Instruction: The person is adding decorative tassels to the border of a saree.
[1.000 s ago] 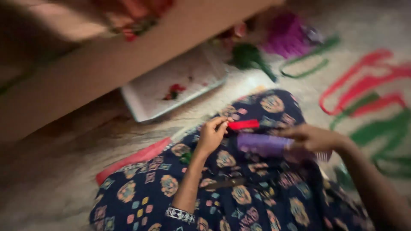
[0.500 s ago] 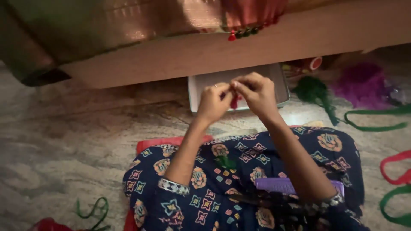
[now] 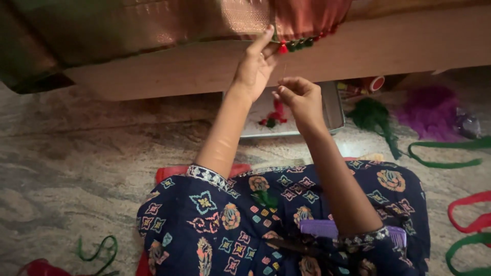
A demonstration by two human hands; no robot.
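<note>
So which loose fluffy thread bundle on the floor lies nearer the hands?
The dark green bundle, just right of the tray; the purple bundle lies farther right.

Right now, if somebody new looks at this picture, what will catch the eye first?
First the two hands raised at top centre: the left hand pinches the tasselled fabric edge hanging over the wooden frame, the right hand just below it. Next, the purple yarn and green yarn on the floor at right, and the purple comb on the lap.

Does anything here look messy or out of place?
Yes, loose thread lies scattered over the floor: a green bundle and a purple bundle beside the tray, with green strips and red strips strewn at the right. A purple comb rests on the lap.
</note>
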